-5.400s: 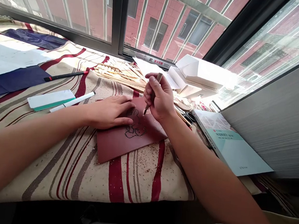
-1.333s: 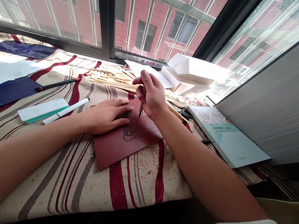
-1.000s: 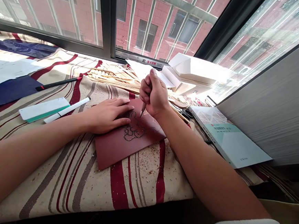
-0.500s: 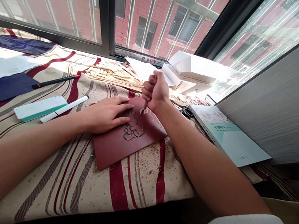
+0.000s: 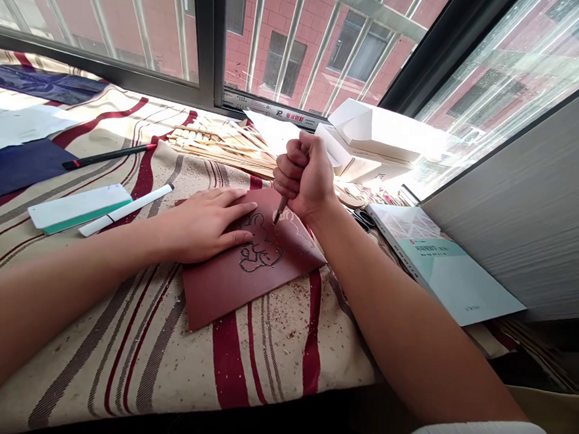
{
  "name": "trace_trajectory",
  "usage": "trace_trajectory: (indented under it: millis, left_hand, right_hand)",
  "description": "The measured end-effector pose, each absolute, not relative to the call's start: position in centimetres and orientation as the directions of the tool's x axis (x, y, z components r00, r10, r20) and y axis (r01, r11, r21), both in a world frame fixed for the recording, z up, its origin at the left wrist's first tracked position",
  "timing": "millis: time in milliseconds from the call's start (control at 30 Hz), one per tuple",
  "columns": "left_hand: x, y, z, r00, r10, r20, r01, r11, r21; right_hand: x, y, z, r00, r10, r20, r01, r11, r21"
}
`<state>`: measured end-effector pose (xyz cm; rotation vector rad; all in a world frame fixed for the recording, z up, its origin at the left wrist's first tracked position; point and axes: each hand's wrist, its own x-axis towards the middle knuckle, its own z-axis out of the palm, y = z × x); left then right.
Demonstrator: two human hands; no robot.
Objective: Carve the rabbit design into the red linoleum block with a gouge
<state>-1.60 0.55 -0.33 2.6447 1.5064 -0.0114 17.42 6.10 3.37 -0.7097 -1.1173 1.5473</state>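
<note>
Near us, crumbs (image 5: 292,332) dot the striped cloth (image 5: 157,367); the red-brown board (image 5: 221,292) lies on it and could skid if the cloth bunches. Our left hand (image 5: 212,228) rests flat there, fingers apart, gripping nothing; a leftward tool slip could cut it. Farther right, our right hand (image 5: 306,178) wraps its grip round the tool (image 5: 281,208); overpressing could overrun the dark outline.

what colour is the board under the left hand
The board is reddish-brown, as the head view shows.

Head camera looks forward-down at board (image 5: 254,278), seemingly near.
</note>
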Motion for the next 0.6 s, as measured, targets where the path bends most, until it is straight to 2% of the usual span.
trace_trajectory:
  millis: [133,233,333,500,600]
  left_hand:
    - [-1.3,0.3,-0.4,0.461,0.884,-0.073,0.887,-0.457,0.072]
    - [-1.1,0.3,-0.6,0.456,0.887,-0.068,0.889,-0.453,0.063]
    - [-1.0,0.4,-0.8,0.454,0.888,-0.067,0.891,-0.451,0.058]
    - [-0.8,0.5,-0.9,0.449,0.891,-0.062,0.893,-0.447,0.046]
    - [-0.7,0.3,-0.9,0.446,0.893,-0.060,0.895,-0.443,0.053]
  right_hand:
    - [17.0,7.1,3.1,-0.231,0.972,0.053,-0.422,-0.051,-0.905]
    - [16.1,7.9,3.0,-0.136,0.990,-0.048,-0.411,-0.100,-0.906]
    - [15.8,8.6,2.8,-0.138,0.983,-0.123,-0.378,-0.167,-0.911]
    - [16.4,8.3,2.6,-0.298,0.955,-0.007,-0.409,-0.134,-0.903]
    - [15.5,7.4,3.1,-0.360,0.933,0.019,-0.323,-0.105,-0.941]
